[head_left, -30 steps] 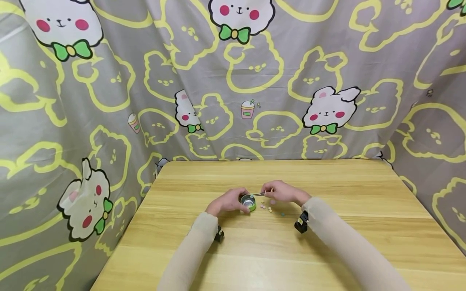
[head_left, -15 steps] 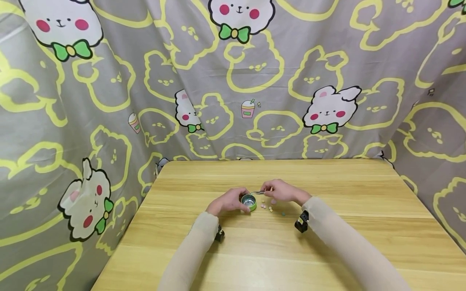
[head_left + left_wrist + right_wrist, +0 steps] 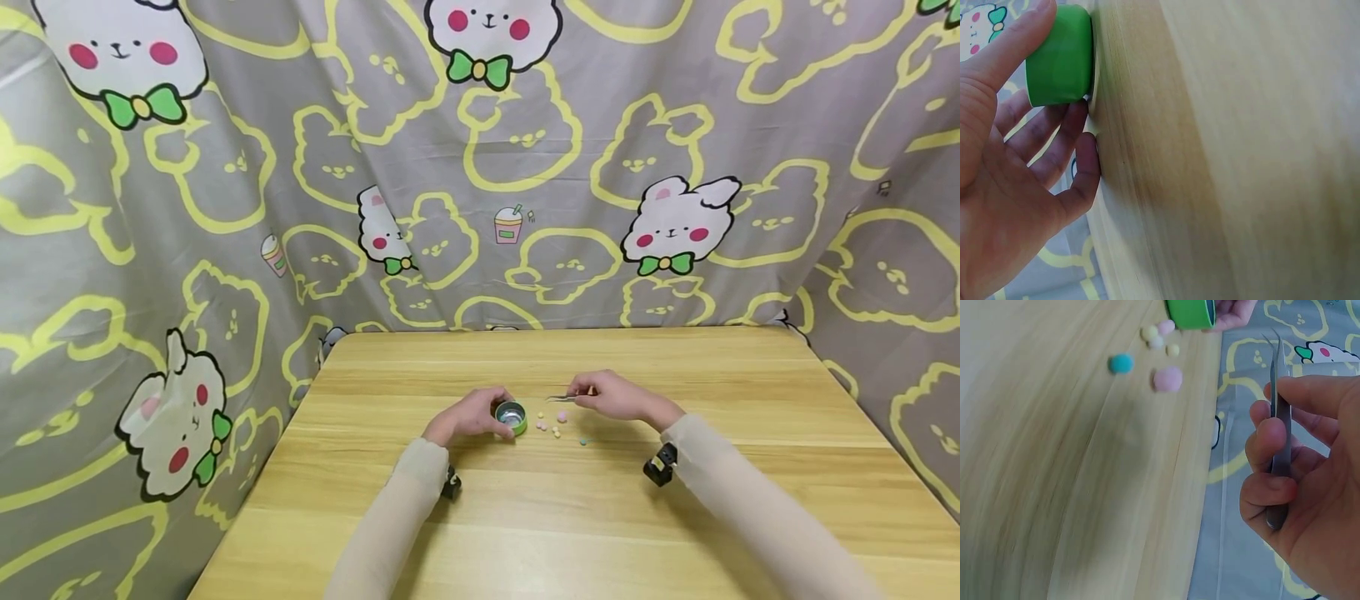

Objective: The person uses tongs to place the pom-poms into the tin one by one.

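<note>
Here, the left hand [image 3: 477, 412] has its fingers curled round a squat, bright-green tin [image 3: 1063, 59], silvery inside and upright on the worktop [image 3: 525, 517]. The right hand [image 3: 617, 395] has its fingers clamped on slim metal tweezers [image 3: 1282, 437], curved tips slightly apart, near small pink, yellow and teal balls [image 3: 1167, 379].

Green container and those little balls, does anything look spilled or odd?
Nothing looks damaged or tipped. The green container stands upright, held by the left hand; small balls lie loose beside it, though whether they spilled I can't tell.

pale glare across the table [image 3: 510, 508]
</note>
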Tool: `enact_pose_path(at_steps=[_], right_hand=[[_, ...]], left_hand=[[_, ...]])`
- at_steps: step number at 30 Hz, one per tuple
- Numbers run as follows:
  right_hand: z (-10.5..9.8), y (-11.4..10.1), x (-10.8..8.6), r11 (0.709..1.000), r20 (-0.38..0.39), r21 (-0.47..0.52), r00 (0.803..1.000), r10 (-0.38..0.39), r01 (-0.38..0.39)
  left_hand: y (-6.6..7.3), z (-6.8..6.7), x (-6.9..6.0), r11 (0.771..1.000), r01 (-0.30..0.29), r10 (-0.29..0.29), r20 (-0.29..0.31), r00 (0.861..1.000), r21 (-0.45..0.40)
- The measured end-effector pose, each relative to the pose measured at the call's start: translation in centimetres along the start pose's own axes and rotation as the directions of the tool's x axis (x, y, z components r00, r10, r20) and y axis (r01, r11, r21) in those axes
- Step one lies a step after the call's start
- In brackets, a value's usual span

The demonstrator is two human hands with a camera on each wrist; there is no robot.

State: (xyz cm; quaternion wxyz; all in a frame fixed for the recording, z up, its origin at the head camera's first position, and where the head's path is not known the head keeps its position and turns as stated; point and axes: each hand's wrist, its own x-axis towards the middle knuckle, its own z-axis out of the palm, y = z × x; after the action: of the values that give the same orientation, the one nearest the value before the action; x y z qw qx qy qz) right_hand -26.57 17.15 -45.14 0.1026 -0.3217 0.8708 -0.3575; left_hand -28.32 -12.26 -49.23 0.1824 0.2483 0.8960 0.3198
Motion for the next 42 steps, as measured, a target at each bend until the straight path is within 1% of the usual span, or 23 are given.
enact_pose_path(at_steps=[7,11,17,22,24,31,42], right_hand=[[-0.6,1.0,-2.0,1.000,0.009,-0.025,1.000,0.012,-0.011],[-0.9,1.4,-2.9,0.999,0.012,-0.041,1.000,0.003,-0.002],[-0.8,1.9,-4.0,0.997,0.009,-0.077,1.000,-0.011,0.011],[-0.1,2.7,-4.5,0.994,0.029,-0.092,0.998,-0.054,0.056],[0.1,2.9,-4.6,0.994,0.036,-0.092,0.998,-0.053,0.056],[0.6,3.3,-4.9,0.998,0.077,-0.056,0.997,-0.011,0.015],[1.1,3.5,-4.9,0.999,0.082,-0.038,0.996,-0.029,0.032]], left_hand=[[-0.2,0.1,-0.1,1.000,0.004,-0.004,0.002,1.000,-0.013],[0.0,0.1,-0.1,1.000,0.013,-0.013,0.002,1.000,-0.021],[0.2,-0.1,-0.2,1.000,0.006,-0.006,0.001,1.000,-0.021],[0.1,0.0,-0.1,1.000,0.001,-0.001,0.002,1.000,-0.018],[0.1,0.0,-0.1,1.000,-0.002,0.002,0.003,1.000,-0.016],[0.2,0.0,-0.2,1.000,-0.020,0.020,-0.003,1.000,-0.016],[0.2,-0.1,-0.1,1.000,-0.013,0.013,0.005,1.000,0.008]])
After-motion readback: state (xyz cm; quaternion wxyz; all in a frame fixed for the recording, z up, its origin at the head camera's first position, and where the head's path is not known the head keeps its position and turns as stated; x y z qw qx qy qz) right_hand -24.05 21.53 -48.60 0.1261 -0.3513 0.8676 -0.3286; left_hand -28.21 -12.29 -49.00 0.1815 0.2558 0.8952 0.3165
